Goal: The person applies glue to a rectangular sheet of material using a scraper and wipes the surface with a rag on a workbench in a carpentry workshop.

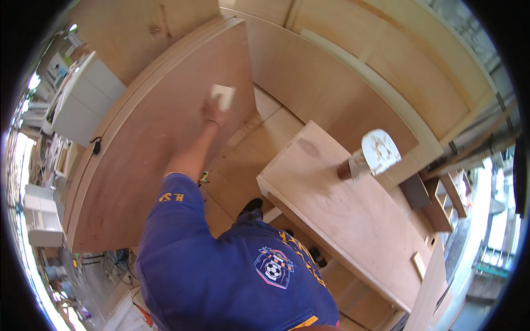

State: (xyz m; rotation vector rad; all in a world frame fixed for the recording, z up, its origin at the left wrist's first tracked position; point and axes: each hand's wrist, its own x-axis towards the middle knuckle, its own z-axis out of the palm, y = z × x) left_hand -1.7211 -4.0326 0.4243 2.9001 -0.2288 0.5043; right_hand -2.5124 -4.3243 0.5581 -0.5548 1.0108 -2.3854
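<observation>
My left hand (215, 112) reaches up and away, its arm in a blue sleeve. Its fingers are closed on a cream-coloured rectangular pad (223, 96), which lies against the face of a large reddish-brown wooden panel (165, 132). The panel stands upright and tilted at the left, and the pad is near its far end. My right hand is not in view. To the right, a lower wooden bench-like box (331, 182) bears a smeared container (353, 167) with a rounded white, brown-stained piece (381, 151) at its top.
Tall plywood panels (337, 83) enclose the far side. A small wooden strip (419, 265) lies on the box's near right end. Open shelving pieces (444, 201) stand at the right. White cabinets (88, 99) and loose cables (118, 262) are at the left. My foot (251, 206) is on the floor between panel and box.
</observation>
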